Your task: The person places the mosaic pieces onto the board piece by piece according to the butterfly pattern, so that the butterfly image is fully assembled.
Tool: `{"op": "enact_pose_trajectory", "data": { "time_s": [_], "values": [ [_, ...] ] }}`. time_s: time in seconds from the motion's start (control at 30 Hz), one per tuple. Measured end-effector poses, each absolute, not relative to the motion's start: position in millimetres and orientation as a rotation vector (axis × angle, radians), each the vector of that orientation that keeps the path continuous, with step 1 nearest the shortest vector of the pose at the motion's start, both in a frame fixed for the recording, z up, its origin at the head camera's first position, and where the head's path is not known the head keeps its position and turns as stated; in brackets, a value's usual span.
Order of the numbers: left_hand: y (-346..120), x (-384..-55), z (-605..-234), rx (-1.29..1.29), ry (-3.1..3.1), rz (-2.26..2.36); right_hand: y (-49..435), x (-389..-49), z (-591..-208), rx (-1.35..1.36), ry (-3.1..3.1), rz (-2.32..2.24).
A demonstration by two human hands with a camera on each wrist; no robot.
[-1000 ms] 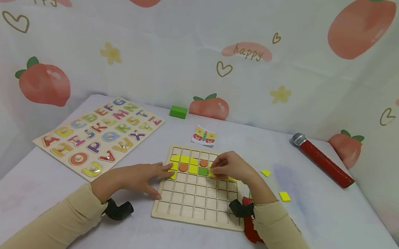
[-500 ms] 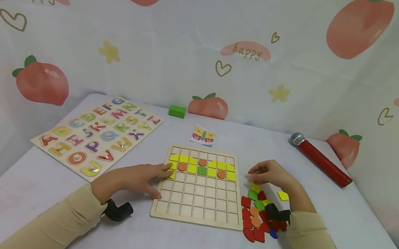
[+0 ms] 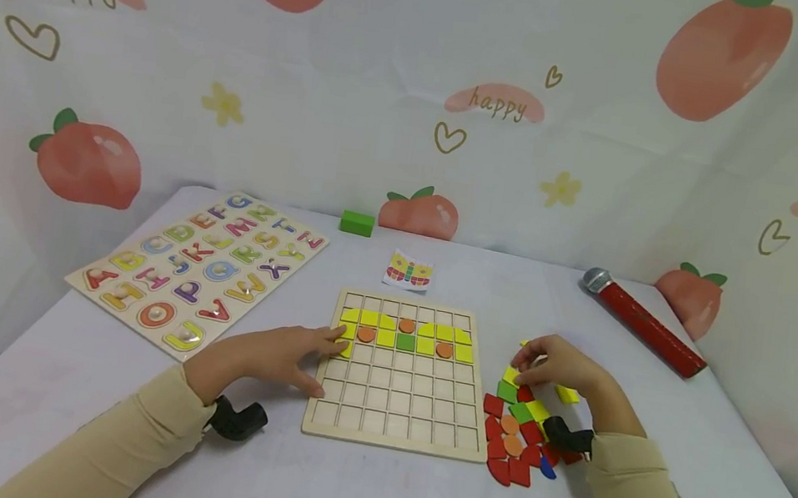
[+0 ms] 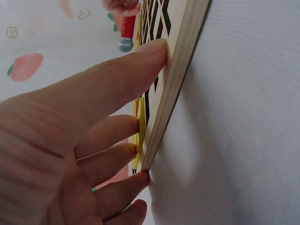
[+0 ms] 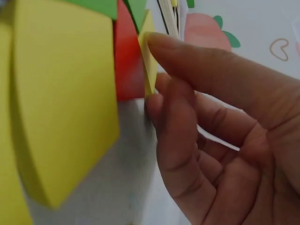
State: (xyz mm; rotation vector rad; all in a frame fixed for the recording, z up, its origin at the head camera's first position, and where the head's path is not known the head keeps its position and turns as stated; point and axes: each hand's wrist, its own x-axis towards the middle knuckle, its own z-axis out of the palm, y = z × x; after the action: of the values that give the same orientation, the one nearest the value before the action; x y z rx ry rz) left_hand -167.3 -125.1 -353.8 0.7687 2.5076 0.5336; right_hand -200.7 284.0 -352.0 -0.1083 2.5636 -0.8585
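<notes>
Now that it's lower, the right hand pinches a yellow tile

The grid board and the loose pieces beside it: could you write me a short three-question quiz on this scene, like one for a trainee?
1. Which hand touches the grid board: a) right, b) left, c) neither?
2. True or false: the green block lies on the grid board.
3. Fill in: the right hand has its thumb on a ____ piece.

Key:
1. b; the left hand rests at its edge.
2. False; the green block is on the table, beyond the board.
3. Yellow.
</notes>
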Motion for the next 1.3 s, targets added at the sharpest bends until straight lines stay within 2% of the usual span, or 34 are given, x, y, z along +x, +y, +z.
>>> {"op": "enact_pose_trajectory", "data": {
  "time_s": [0.3, 0.6, 1.3],
  "values": [
    [-125.3, -167.8, -353.3, 0.753, 2.508, 0.541, 279.3, -200.4, -353.4, -0.154, 2.582, -0.808],
    [-125.5, -167.4, -354.2, 0.774, 2.509, 0.531, 273.5, -206.2, -350.4, -0.189, 2.533, -0.959],
    [-124.1, -167.7, -354.7, 0.737, 2.513, 0.549, 146.4, -221.4, -348.6, -0.526, 2.253, -1.141]
  ]
}}
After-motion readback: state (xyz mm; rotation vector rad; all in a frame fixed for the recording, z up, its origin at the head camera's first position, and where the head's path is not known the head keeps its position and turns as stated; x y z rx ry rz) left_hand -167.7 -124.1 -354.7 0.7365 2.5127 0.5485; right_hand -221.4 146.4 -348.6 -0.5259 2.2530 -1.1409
